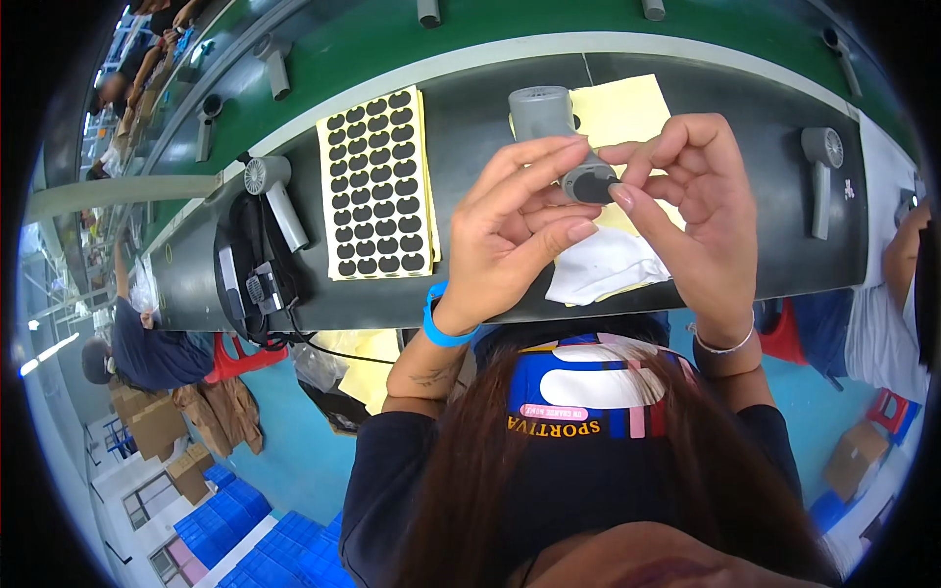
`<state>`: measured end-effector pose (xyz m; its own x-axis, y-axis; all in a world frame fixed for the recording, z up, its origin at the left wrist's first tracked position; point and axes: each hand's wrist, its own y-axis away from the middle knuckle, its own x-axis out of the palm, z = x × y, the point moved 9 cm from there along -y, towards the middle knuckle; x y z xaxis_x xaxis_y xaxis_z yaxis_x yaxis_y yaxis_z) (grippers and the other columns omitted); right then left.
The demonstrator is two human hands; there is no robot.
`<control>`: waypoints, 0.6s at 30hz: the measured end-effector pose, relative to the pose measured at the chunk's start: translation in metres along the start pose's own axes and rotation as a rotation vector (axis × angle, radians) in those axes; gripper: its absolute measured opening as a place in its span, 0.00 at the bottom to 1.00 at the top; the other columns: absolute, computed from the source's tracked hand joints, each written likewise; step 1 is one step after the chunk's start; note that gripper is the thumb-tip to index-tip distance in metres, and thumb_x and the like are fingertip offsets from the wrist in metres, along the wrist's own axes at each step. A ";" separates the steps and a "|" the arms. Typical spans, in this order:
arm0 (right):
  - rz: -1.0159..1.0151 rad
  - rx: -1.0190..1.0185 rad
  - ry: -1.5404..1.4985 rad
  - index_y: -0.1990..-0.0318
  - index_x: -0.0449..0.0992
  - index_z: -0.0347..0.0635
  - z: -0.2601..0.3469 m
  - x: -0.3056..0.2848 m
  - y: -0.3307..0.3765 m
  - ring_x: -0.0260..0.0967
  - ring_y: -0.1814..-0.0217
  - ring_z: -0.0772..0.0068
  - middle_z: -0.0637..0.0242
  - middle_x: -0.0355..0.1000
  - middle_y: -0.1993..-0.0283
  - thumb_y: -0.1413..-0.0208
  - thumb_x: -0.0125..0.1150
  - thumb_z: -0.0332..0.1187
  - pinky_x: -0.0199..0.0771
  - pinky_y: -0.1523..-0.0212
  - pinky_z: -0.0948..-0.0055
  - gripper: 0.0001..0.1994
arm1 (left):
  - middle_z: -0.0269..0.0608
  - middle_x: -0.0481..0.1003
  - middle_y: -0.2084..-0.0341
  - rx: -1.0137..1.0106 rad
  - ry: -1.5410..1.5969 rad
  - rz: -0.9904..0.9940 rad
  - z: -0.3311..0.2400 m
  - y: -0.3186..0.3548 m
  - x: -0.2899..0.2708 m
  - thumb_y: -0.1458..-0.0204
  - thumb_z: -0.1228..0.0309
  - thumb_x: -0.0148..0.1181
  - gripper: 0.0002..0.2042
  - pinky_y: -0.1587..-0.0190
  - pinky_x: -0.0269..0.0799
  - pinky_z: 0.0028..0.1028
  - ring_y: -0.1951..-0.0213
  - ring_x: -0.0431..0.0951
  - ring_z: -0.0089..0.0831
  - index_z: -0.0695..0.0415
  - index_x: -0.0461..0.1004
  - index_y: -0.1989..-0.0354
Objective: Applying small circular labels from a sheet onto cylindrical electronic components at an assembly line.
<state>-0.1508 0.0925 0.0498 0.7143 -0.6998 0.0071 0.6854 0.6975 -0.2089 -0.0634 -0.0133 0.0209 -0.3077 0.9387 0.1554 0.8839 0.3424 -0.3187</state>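
Note:
My left hand (520, 211) is closed around the handle of a grey hair dryer (541, 110), whose handle end points up toward me. On that oval end lies a black sticker (591, 186). My right hand (691, 206) pinches the sticker's edge between thumb and forefinger; the other fingers are curled. Beneath my hands are a yellow backing sheet (627, 103) and a crumpled white cloth (603, 267). To the left lies a sheet of black stickers (377, 186) in rows on yellowish backing.
Another grey hair dryer (279, 201) lies left beside a black cable bundle (257, 265); one more hair dryer (821, 181) lies right on the dark table (470, 108). Beyond a pale rim runs a green conveyor (539, 22) carrying grey dryers. Other people sit at both sides.

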 end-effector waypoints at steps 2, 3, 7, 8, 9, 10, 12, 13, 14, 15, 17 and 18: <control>0.004 0.008 0.021 0.58 0.60 0.38 0.000 -0.002 0.000 0.72 0.50 0.68 0.64 0.68 0.65 0.50 0.57 0.14 0.72 0.56 0.79 0.16 | 0.53 0.62 0.45 -0.007 -0.013 0.001 0.001 -0.001 0.002 0.49 0.80 0.59 0.22 0.52 0.79 0.33 0.56 0.77 0.37 0.70 0.66 0.44; 0.002 0.008 0.022 0.58 0.60 0.38 0.001 -0.003 0.000 0.72 0.50 0.68 0.64 0.68 0.65 0.50 0.57 0.14 0.72 0.56 0.79 0.16 | 0.53 0.62 0.45 -0.014 -0.027 0.000 0.001 -0.001 0.002 0.48 0.79 0.59 0.22 0.52 0.79 0.34 0.57 0.77 0.38 0.70 0.66 0.44; 0.005 0.016 0.061 0.58 0.61 0.38 0.002 -0.004 -0.001 0.72 0.51 0.70 0.65 0.68 0.65 0.51 0.58 0.14 0.72 0.57 0.79 0.16 | 0.47 0.63 0.46 -0.027 0.047 0.003 0.005 -0.001 0.003 0.49 0.85 0.57 0.20 0.50 0.78 0.32 0.58 0.75 0.28 0.67 0.68 0.45; 0.002 0.022 0.065 0.58 0.61 0.38 0.002 -0.005 -0.001 0.72 0.51 0.70 0.65 0.68 0.65 0.51 0.58 0.14 0.73 0.57 0.79 0.16 | 0.47 0.63 0.46 -0.028 0.030 0.014 0.005 -0.002 0.004 0.49 0.85 0.57 0.20 0.50 0.78 0.32 0.58 0.76 0.28 0.67 0.68 0.45; 0.000 0.021 0.066 0.58 0.61 0.38 0.002 -0.005 -0.001 0.72 0.51 0.70 0.65 0.68 0.65 0.51 0.58 0.14 0.73 0.57 0.79 0.16 | 0.46 0.63 0.46 -0.029 0.013 0.024 0.005 -0.002 0.004 0.48 0.84 0.56 0.19 0.50 0.78 0.32 0.58 0.76 0.28 0.67 0.68 0.45; 0.003 0.022 0.078 0.58 0.61 0.38 0.002 -0.005 -0.001 0.72 0.52 0.70 0.65 0.68 0.65 0.51 0.58 0.14 0.73 0.57 0.78 0.16 | 0.46 0.63 0.46 -0.029 0.013 0.025 0.006 -0.002 0.005 0.48 0.84 0.56 0.19 0.50 0.78 0.32 0.58 0.76 0.28 0.67 0.68 0.45; 0.006 0.023 0.090 0.58 0.61 0.38 0.002 -0.005 -0.002 0.72 0.52 0.71 0.65 0.68 0.64 0.52 0.58 0.14 0.73 0.57 0.78 0.16 | 0.47 0.63 0.46 -0.018 0.029 0.012 0.006 -0.002 0.004 0.48 0.84 0.56 0.19 0.51 0.78 0.32 0.58 0.76 0.27 0.67 0.69 0.46; 0.006 0.024 0.092 0.59 0.61 0.39 0.003 -0.005 -0.002 0.72 0.52 0.71 0.66 0.68 0.64 0.51 0.58 0.14 0.74 0.57 0.78 0.16 | 0.47 0.63 0.46 -0.018 0.030 0.014 0.006 -0.003 0.004 0.48 0.84 0.56 0.19 0.51 0.78 0.32 0.58 0.76 0.27 0.67 0.69 0.46; 0.006 0.025 0.093 0.59 0.61 0.39 0.003 -0.005 -0.003 0.72 0.53 0.71 0.66 0.68 0.64 0.51 0.58 0.14 0.74 0.57 0.78 0.16 | 0.47 0.63 0.46 -0.024 0.021 0.013 0.006 -0.003 0.004 0.48 0.84 0.55 0.18 0.51 0.78 0.31 0.59 0.75 0.26 0.67 0.69 0.46; 0.005 0.025 0.094 0.59 0.61 0.39 0.003 -0.005 -0.003 0.72 0.53 0.71 0.66 0.68 0.64 0.51 0.58 0.14 0.74 0.57 0.78 0.16 | 0.46 0.63 0.46 -0.030 0.012 0.012 0.007 -0.003 0.004 0.47 0.84 0.55 0.18 0.51 0.78 0.31 0.59 0.75 0.26 0.67 0.69 0.46; 0.011 0.029 0.116 0.58 0.61 0.39 0.003 -0.005 -0.003 0.72 0.53 0.72 0.67 0.67 0.64 0.52 0.58 0.14 0.74 0.57 0.78 0.16 | 0.46 0.64 0.47 -0.034 0.024 0.002 0.007 -0.003 0.004 0.47 0.84 0.55 0.17 0.51 0.79 0.31 0.59 0.75 0.25 0.67 0.69 0.47; 0.011 0.029 0.116 0.58 0.61 0.39 0.003 -0.005 -0.003 0.72 0.53 0.72 0.67 0.67 0.64 0.52 0.58 0.14 0.74 0.57 0.78 0.16 | 0.46 0.64 0.47 -0.038 0.036 -0.008 0.007 -0.003 0.004 0.47 0.83 0.55 0.17 0.51 0.79 0.31 0.59 0.75 0.25 0.67 0.70 0.47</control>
<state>-0.1564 0.0943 0.0532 0.7018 -0.7041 -0.1085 0.6828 0.7082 -0.1796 -0.0701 -0.0107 0.0160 -0.3025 0.9337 0.1919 0.8943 0.3476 -0.2818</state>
